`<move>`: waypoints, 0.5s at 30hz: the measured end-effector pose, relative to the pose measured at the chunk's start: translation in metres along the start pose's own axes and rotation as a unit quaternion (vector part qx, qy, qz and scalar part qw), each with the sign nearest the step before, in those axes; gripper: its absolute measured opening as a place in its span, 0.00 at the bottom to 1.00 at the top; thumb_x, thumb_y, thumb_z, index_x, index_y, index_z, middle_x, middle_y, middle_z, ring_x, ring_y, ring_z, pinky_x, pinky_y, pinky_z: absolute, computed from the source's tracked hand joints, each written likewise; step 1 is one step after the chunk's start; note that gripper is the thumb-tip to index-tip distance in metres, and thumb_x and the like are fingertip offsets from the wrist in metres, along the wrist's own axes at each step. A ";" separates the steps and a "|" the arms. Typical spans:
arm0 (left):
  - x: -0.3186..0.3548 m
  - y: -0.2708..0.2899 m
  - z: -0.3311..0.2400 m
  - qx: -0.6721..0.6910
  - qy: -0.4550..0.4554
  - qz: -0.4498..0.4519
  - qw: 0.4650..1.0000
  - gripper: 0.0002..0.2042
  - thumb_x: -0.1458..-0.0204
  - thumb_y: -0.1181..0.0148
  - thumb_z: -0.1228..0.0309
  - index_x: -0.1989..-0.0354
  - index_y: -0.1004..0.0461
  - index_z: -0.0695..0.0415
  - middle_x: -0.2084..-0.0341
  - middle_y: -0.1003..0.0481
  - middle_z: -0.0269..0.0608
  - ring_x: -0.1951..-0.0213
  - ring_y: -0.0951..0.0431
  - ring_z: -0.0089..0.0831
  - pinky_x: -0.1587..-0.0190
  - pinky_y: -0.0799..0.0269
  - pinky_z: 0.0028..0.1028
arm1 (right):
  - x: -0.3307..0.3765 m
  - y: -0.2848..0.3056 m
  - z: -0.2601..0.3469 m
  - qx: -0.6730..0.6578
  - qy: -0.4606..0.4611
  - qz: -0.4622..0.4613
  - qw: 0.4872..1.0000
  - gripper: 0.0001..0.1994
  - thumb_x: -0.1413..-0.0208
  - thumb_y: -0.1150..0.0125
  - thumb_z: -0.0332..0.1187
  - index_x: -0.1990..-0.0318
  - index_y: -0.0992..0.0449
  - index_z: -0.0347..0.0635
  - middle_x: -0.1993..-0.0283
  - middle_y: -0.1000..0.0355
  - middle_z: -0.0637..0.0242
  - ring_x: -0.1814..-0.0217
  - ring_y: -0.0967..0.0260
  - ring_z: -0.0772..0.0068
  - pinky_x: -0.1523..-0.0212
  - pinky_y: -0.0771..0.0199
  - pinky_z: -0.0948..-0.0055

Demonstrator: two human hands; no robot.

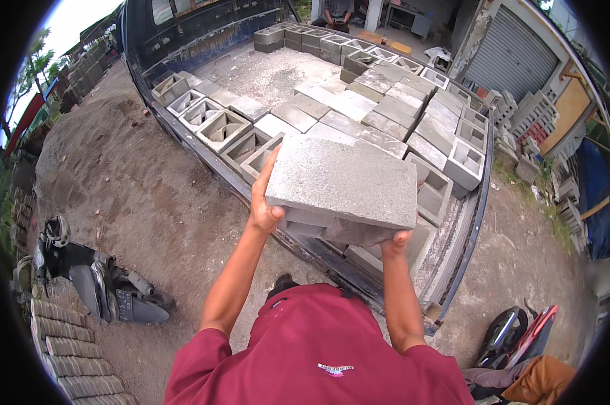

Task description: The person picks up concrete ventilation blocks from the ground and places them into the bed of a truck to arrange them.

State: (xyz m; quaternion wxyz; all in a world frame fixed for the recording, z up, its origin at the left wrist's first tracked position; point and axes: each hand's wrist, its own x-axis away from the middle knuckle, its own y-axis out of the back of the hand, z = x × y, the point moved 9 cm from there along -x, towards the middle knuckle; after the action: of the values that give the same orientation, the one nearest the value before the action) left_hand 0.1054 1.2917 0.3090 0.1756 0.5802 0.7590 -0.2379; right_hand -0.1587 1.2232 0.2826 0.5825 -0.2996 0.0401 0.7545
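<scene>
A grey concrete block (345, 177) is held up in front of me over the rear of a truck bed (447, 229), its broad smooth side facing up. My left hand (264, 196) grips its left end, thumb on the near edge. Under the near right corner, my right hand (395, 246) is closed on it, most of its fingers hidden. Directly beyond the held block, several flat-lying blocks (339, 125) cover the bed. Hollow blocks (224, 128) with open cavities line the left side, and another hollow block (430, 192) sits just right of my load.
The truck's side rail (204, 158) runs along the left. A sand heap (96, 148) and parked motorbike (109, 287) lie left, stacked ribbed slabs (69, 351) lower left. At lower right are a person's brown clothing (541, 379) and another motorbike (514, 334). Someone sits (337, 13) beyond the truck.
</scene>
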 end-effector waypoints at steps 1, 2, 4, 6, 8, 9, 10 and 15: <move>-0.005 0.001 0.004 0.000 0.014 0.003 1.000 0.59 0.64 0.42 0.29 0.36 0.48 0.72 0.38 0.42 0.55 0.36 0.43 0.39 0.35 0.52 0.36 | -0.003 -0.006 0.011 0.012 0.002 -0.005 1.000 0.61 0.63 0.41 0.72 0.34 0.52 0.25 0.36 0.43 0.52 0.33 0.46 0.62 0.34 0.50 0.64; -0.007 0.001 0.008 0.013 0.029 0.010 0.999 0.56 0.62 0.42 0.31 0.36 0.47 0.72 0.39 0.41 0.54 0.37 0.43 0.38 0.35 0.52 0.35 | -0.005 -0.014 0.021 0.023 0.003 -0.010 1.000 0.61 0.61 0.42 0.72 0.34 0.53 0.24 0.36 0.43 0.51 0.34 0.45 0.62 0.34 0.50 0.66; -0.013 -0.005 0.011 0.041 0.055 0.026 0.997 0.51 0.56 0.42 0.36 0.37 0.45 0.71 0.40 0.39 0.52 0.38 0.41 0.37 0.36 0.51 0.32 | -0.011 -0.010 0.028 0.025 -0.022 -0.037 0.999 0.59 0.59 0.41 0.70 0.34 0.51 0.24 0.37 0.42 0.52 0.34 0.45 0.63 0.35 0.50 0.67; -0.015 -0.022 0.016 0.086 0.103 0.028 0.991 0.46 0.53 0.42 0.40 0.37 0.43 0.69 0.42 0.37 0.50 0.38 0.40 0.35 0.37 0.50 0.31 | -0.013 0.004 0.025 -0.006 -0.040 -0.056 0.998 0.44 0.49 0.43 0.60 0.38 0.44 0.27 0.41 0.37 0.57 0.39 0.40 0.66 0.39 0.45 0.69; -0.016 -0.042 0.020 0.122 0.203 0.029 0.971 0.42 0.51 0.41 0.46 0.37 0.43 0.67 0.43 0.36 0.49 0.39 0.39 0.35 0.37 0.49 0.30 | -0.016 0.005 0.036 -0.042 -0.080 -0.070 0.993 0.30 0.41 0.49 0.51 0.43 0.37 0.32 0.47 0.32 0.59 0.46 0.33 0.66 0.45 0.35 0.67; -0.015 -0.053 0.024 0.142 0.254 0.032 0.956 0.40 0.50 0.40 0.48 0.37 0.42 0.66 0.43 0.35 0.48 0.40 0.38 0.35 0.38 0.48 0.30 | -0.015 0.007 0.040 -0.048 -0.096 -0.089 0.990 0.26 0.40 0.49 0.47 0.45 0.34 0.33 0.48 0.31 0.60 0.46 0.33 0.67 0.45 0.35 0.68; -0.015 -0.062 0.026 0.116 0.275 0.053 0.953 0.39 0.50 0.40 0.49 0.36 0.42 0.65 0.43 0.35 0.48 0.40 0.38 0.34 0.38 0.47 0.30 | -0.012 0.016 0.040 -0.007 -0.117 -0.111 0.987 0.26 0.41 0.47 0.46 0.44 0.34 0.33 0.48 0.31 0.61 0.45 0.35 0.69 0.43 0.38 0.69; -0.005 -0.104 0.064 0.085 0.335 0.111 0.932 0.34 0.57 0.34 0.65 0.40 0.39 0.65 0.51 0.30 0.49 0.48 0.30 0.36 0.43 0.38 0.32 | 0.016 0.062 0.025 0.005 -0.224 -0.178 0.958 0.24 0.46 0.39 0.39 0.45 0.33 0.34 0.48 0.31 0.61 0.45 0.35 0.70 0.42 0.39 0.72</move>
State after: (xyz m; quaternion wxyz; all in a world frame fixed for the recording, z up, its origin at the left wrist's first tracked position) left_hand 0.0063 1.2292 0.2752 -0.1133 0.7195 0.6814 -0.0723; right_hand -0.2272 1.2273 0.2770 0.7030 -0.1221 -0.1422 0.6860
